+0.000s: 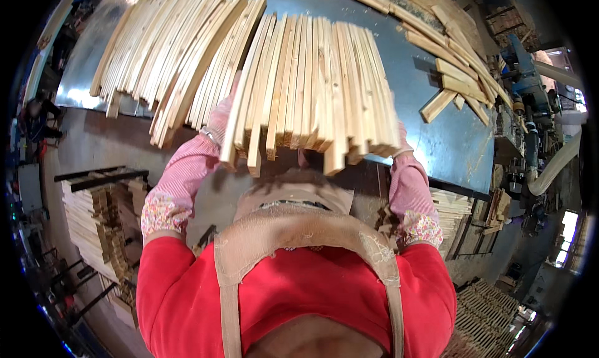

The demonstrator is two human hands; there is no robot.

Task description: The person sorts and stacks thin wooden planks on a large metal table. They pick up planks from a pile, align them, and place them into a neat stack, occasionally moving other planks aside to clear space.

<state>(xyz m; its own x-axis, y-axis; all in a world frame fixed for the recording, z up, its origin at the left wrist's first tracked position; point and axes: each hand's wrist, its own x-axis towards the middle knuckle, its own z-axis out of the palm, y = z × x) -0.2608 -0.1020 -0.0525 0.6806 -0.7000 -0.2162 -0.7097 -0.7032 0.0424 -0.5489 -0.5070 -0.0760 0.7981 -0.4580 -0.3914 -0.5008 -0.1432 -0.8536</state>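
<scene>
A row of pale wooden strips (pixel 306 83), standing side by side, is squeezed between my two hands. Its near ends are uneven and stick out past the near edge of the metal table (pixel 430 140). My left hand (pixel 221 116) grips the row's left side, with its fingers partly hidden between this row and the one beside it. On the opposite side my right hand (pixel 402 135) holds the row, mostly covered by the outermost strips. Pink striped sleeves with flowered cuffs cover both forearms.
Another row of wooden strips (pixel 165 46) lies on the table at the left. Loose offcuts (pixel 462 83) are scattered at the right. Stacked strips (pixel 87 227) stand on a rack at the lower left, more strips (pixel 450 211) below the table's right. Blue machinery (pixel 524 65) is far right.
</scene>
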